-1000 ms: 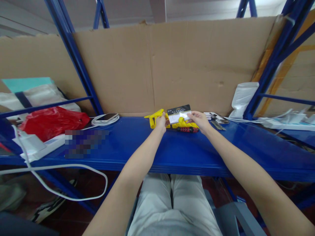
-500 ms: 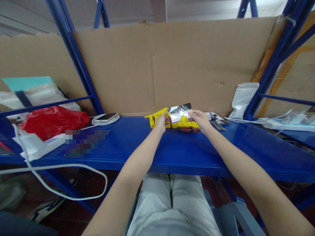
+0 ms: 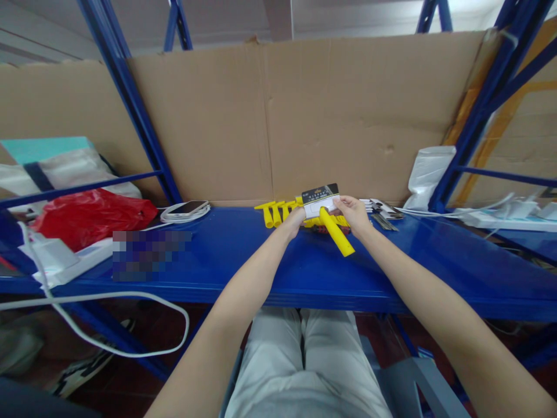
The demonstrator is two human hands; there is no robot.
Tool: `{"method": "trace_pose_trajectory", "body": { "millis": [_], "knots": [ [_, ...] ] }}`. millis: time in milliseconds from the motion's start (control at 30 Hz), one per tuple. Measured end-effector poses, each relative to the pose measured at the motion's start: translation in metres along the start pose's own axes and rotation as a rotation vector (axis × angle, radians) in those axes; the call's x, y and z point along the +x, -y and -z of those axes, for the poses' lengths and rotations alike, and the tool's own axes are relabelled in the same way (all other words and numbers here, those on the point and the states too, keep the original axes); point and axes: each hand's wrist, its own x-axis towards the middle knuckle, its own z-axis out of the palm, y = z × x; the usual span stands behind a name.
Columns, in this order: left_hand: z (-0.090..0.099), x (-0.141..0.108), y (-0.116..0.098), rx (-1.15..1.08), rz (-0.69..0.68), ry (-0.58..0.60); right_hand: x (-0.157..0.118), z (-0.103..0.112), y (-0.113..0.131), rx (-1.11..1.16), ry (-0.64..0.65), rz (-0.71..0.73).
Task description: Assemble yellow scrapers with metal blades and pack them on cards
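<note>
Above the blue table, my left hand (image 3: 296, 218) is closed on the left edge of a black-and-white packaging card (image 3: 317, 202). My right hand (image 3: 352, 211) pinches the card's right side. A yellow handle (image 3: 338, 234) slants from the front of the card down to the right; whatever its upper end joins is hidden against the card. Behind my left hand lie several yellow-handled tools (image 3: 268, 215) in a row. A dark red-and-black handle (image 3: 319, 230) shows partly beneath the card.
Flat metal pieces and cards (image 3: 383, 216) lie right of my hands. A phone (image 3: 189, 208) rests on a coiled white cable at left, near a red bag (image 3: 96, 215) and a power strip (image 3: 80, 264). Cardboard (image 3: 209, 128) stands behind; blue posts (image 3: 134, 110) flank it.
The yellow handle now projects down and right from the card. The card has tipped, showing its black top. My left hand has shifted right, uncovering the yellow-handled tools.
</note>
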Motion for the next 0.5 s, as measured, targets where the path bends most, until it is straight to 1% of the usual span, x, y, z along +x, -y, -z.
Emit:
{"method": "trace_pose_trajectory", "body": {
  "millis": [133,300,400,500],
  "knots": [
    [-0.001,0.0012,0.0008,-0.05,-0.018,0.018,0.0,-0.0012,-0.0012,0.055,-0.059,-0.005],
    [0.0024,0.0017,-0.005,-0.171,-0.018,-0.027,0.0003,-0.0029,-0.002,0.112,-0.135,-0.048],
    [0.0036,0.0012,-0.0069,-0.214,0.008,-0.07,0.0007,-0.0037,-0.002,0.131,-0.158,-0.082],
    [0.0019,0.0008,-0.0054,-0.268,0.062,-0.104,0.0003,-0.0043,-0.0023,0.14,-0.155,-0.091]
  ]
}}
